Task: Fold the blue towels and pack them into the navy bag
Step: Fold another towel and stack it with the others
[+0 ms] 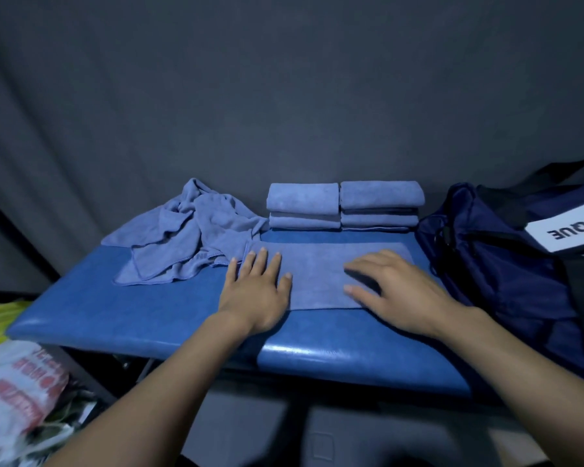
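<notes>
Head cam, single frame.

Bench (pixel 169 318): blue padded top, glossy front edge.

Flat towel (pixel 321 274): blue, folded into a long strip, lies flat at bench centre, long axis L–R. Near edge sits parallel to bench front.

L hand (pixel 255 291): palm down, fingers straight and spread, resting on L end of flat towel; thumb side partly on cloth, heel of hand on bare bench. Holds nothing, just presses.

R hand (pixel 395 288): palm down on R end of same towel, fingers extended toward centre, slightly spread. No pinch or curl seen; nothing gripped. Some motion blur on fingertips.

Loose pile (pixel 189 237): unfolded blue towels, crumpled, back-L of bench. One corner touches/overlaps L far corner of flat towel.

Stacks (pixel 344 207): folded blue towels at back centre, two stacks side by side, touching, against the backdrop. Each looks approx 2–3 high; exact count unclear. Sit just behind flat towel, narrow strip of bench between.

Bag (pixel 493 264): navy, on R end of bench, just beside flat towel's R edge. Black straps (pixel 506 203) over top. White label (pixel 567 230) w/ black letters, upside down, partly cut off by frame. Can't tell if any towels are inside.

Backdrop (pixel 284 96): dark grey cloth behind bench.

Lower L, below bench: white plastic bag (pixel 17 385) w/ red print, blurred; yellow-green item (pixel 0 321) beside it, can't ID.
</notes>
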